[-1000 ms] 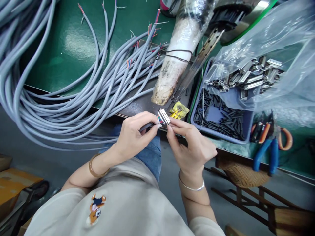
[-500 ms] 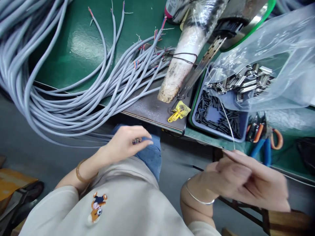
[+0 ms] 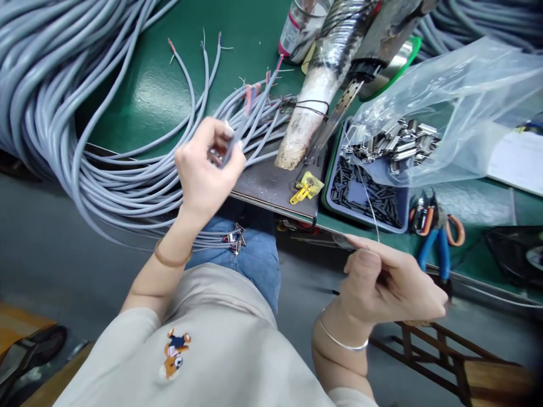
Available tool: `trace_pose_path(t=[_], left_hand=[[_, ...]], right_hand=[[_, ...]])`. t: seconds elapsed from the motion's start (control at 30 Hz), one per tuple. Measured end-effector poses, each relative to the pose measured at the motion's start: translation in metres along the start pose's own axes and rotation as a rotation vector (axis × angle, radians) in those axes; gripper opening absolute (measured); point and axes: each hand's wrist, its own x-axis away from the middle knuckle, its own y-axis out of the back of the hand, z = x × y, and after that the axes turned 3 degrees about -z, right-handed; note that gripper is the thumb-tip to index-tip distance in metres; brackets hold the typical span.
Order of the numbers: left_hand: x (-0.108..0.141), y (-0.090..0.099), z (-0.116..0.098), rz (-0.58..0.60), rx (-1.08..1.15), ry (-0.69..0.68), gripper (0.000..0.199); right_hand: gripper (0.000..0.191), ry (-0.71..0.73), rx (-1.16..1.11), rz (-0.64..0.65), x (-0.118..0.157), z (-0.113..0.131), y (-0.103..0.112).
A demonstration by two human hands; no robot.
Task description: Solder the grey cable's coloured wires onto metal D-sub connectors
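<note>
My left hand (image 3: 207,167) is closed on a grey cable (image 3: 235,141) whose stripped end shows red and blue wires, blurred by motion. Many more grey cables (image 3: 139,175) lie beside and behind it across the bench edge. Small metal connectors on cable ends (image 3: 236,238) rest on my lap, below that hand. My right hand (image 3: 390,280) pinches a thin silvery wire (image 3: 370,198) that runs up toward the blue tray (image 3: 396,226), in front of the bench. Black tubing pieces (image 3: 360,189) fill the tray.
A clear bag of metal connectors (image 3: 403,141) lies over the tray. Behind stand a soldering tool (image 3: 350,93), a white wrapped cylinder (image 3: 307,107) and a jar (image 3: 301,31). A yellow clip (image 3: 306,188) sits near the bench edge. Blue-handled pliers (image 3: 436,249) lie at the right.
My left hand has risen from my lap to the cable pile and now holds a cable. Connectors on cable ends now show on my lap. My right hand has shifted left in view with the wire.
</note>
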Motion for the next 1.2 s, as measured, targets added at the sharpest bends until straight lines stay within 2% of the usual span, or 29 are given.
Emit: trace_pose_path(t=[0.07, 0.1, 0.17, 0.2, 0.23, 0.3, 0.43, 0.57, 0.63, 0.8, 0.93, 1.03, 1.2], left_hand=[[0.031, 0.007, -0.030, 0.211, 0.265, 0.208, 0.023], [0.046, 0.010, -0.041, 0.322, 0.390, 0.351, 0.025], [0.073, 0.010, -0.050, 0.499, 0.581, 0.624, 0.029], [0.083, 0.008, -0.049, 0.556, 0.636, 0.724, 0.031], [0.090, 0.006, -0.045, 0.552, 0.654, 0.796, 0.032], [0.098, -0.001, -0.035, 0.519, 0.644, 0.854, 0.034], [0.099, -0.010, -0.024, 0.483, 0.621, 0.812, 0.037], [0.096, -0.014, -0.023, 0.457, 0.593, 0.770, 0.037], [0.096, -0.016, -0.021, 0.434, 0.568, 0.751, 0.037], [0.100, -0.020, -0.016, 0.373, 0.506, 0.672, 0.031], [0.104, -0.023, -0.011, 0.359, 0.452, 0.550, 0.022], [0.106, -0.023, -0.008, 0.374, 0.350, 0.433, 0.017], [0.104, -0.022, -0.004, 0.400, 0.161, 0.153, 0.007]], right_hand=[[0.014, 0.025, 0.034, -0.118, -0.002, 0.006, -0.003], [0.014, 0.002, 0.025, -0.127, -0.003, 0.010, -0.006], [0.015, -0.112, -0.030, -0.043, -0.006, 0.016, -0.014], [0.015, -0.169, -0.057, 0.008, -0.007, 0.019, -0.018], [0.014, -0.218, -0.077, 0.056, -0.007, 0.021, -0.021], [0.012, -0.273, -0.100, 0.140, -0.006, 0.023, -0.029], [0.010, -0.261, -0.139, 0.192, 0.002, 0.026, -0.039], [0.009, -0.101, -0.164, 0.216, 0.007, 0.029, -0.044], [0.010, -0.070, -0.153, 0.238, 0.009, 0.029, -0.045], [0.010, -0.220, -0.084, 0.171, 0.006, 0.025, -0.043], [0.010, -0.221, -0.082, 0.258, 0.002, 0.021, -0.047], [0.012, -0.212, -0.093, 0.257, 0.002, 0.019, -0.050], [0.011, -0.210, -0.062, 0.258, 0.004, 0.016, -0.051]])
